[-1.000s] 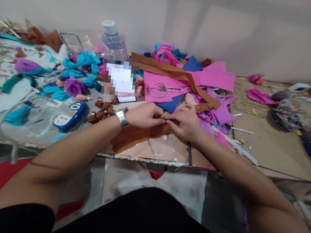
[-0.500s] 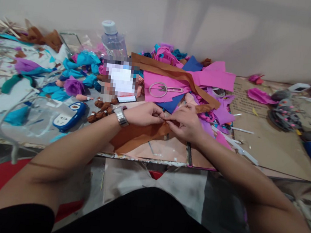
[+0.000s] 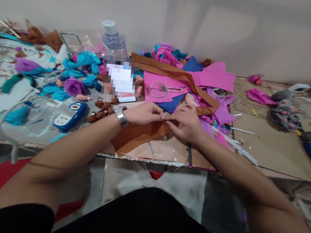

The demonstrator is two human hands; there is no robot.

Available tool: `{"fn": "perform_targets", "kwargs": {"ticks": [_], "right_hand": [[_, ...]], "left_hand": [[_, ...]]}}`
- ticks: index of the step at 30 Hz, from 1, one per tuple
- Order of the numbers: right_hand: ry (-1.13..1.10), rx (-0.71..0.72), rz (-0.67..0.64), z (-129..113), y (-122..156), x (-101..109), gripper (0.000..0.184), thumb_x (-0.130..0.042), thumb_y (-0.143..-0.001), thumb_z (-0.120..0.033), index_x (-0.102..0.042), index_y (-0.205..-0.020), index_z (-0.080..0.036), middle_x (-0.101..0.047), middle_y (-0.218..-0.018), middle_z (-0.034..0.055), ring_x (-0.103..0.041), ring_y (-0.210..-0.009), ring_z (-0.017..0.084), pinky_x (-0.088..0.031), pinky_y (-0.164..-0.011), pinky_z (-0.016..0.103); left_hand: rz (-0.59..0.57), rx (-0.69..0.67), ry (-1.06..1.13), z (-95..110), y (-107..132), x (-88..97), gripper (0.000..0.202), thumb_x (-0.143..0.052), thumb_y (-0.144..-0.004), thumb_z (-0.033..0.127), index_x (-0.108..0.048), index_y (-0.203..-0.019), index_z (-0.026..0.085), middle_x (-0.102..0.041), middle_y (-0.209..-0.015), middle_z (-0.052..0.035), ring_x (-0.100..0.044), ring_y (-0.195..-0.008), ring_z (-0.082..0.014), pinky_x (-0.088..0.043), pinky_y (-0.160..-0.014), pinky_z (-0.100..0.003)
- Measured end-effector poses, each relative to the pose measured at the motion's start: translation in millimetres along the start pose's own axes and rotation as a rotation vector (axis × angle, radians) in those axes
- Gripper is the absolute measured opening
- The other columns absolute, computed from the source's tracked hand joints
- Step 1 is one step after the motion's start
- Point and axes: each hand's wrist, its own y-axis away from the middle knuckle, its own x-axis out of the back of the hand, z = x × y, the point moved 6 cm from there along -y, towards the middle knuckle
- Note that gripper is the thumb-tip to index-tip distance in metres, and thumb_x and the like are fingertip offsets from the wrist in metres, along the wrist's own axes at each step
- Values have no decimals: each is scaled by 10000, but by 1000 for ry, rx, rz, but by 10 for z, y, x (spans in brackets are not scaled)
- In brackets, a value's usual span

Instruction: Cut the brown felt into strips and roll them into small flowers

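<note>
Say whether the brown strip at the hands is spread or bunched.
Mostly spread: the brown strip shows as a broad, flat band below the left hand. Cannot tell at its pinched, hidden end.

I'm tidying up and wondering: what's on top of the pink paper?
Snips lie on the pink paper, and a long brown strip runs across it. The strip hides part of the paper, so anything beneath the strip there cannot be seen.
</note>
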Motion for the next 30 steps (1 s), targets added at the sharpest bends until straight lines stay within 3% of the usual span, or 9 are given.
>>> {"fn": "perform_targets", "kwargs": {"ticks": [16, 30], "right_hand": [[43, -36, -17, -6, -5, -31, 100, -671, -979, -291, -766, -974, -261, -819, -917, 9, -691, -930, 234, -332, -1049, 502], [50, -71, -16, 38, 6, -39, 111, -673, -992, -304, -775, -978, -263, -817, -903, 9, -674, -946, 243, -322, -1032, 500]], "left_hand": [[35, 6, -60, 14, 12, -10, 387, -638, -911, 512, -738, -877, 140, -574, -746, 12, -443, -690, -117, -358, -694, -257], [85, -24, -40, -14, 3, -2, 367, -657, -918, 500, -757, -880, 148, -641, -767, -4, -485, -703, -122, -390, -703, -256]]}}
